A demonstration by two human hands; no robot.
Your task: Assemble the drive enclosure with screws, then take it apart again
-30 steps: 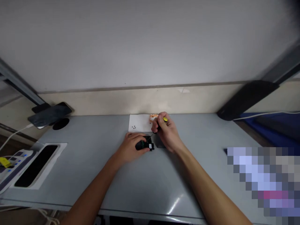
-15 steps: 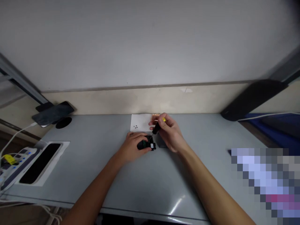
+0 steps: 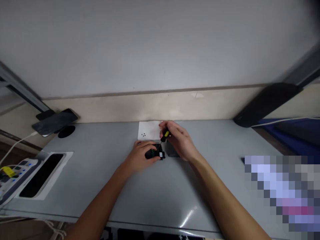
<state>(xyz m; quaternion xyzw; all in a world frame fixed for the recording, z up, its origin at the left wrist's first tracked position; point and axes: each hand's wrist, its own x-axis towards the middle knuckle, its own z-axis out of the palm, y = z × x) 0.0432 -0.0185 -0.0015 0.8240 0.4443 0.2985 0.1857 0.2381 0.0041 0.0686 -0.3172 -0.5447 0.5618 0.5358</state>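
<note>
My left hand (image 3: 142, 155) grips a small black device (image 3: 151, 153) with green bits and a white label, holding it against the grey desk. A black-and-yellow screwdriver (image 3: 165, 134) is pinched in the fingers of my right hand (image 3: 178, 138). Its thin shaft slants down to the left, and the tip meets the device near my left fingertips; the exact contact point is too small to make out. Beside the device, partly under my right hand, lies a dark grey box-like piece (image 3: 172, 150). Several tiny black screws (image 3: 143, 134) rest on a white sheet of paper (image 3: 151, 128) just behind.
At the left, a phone (image 3: 56, 121) leans on a stand, near a black phone-like slab (image 3: 42, 175) on paper and a power strip (image 3: 18, 178) with cables. A dark cylindrical object (image 3: 266, 104) stands back right. A pixelated patch (image 3: 280, 190) covers the right edge.
My right hand has turned the screwdriver, so more of its yellow handle faces me and it sits slightly lower. My left hand and the device keep their place; the view has shifted slightly.
</note>
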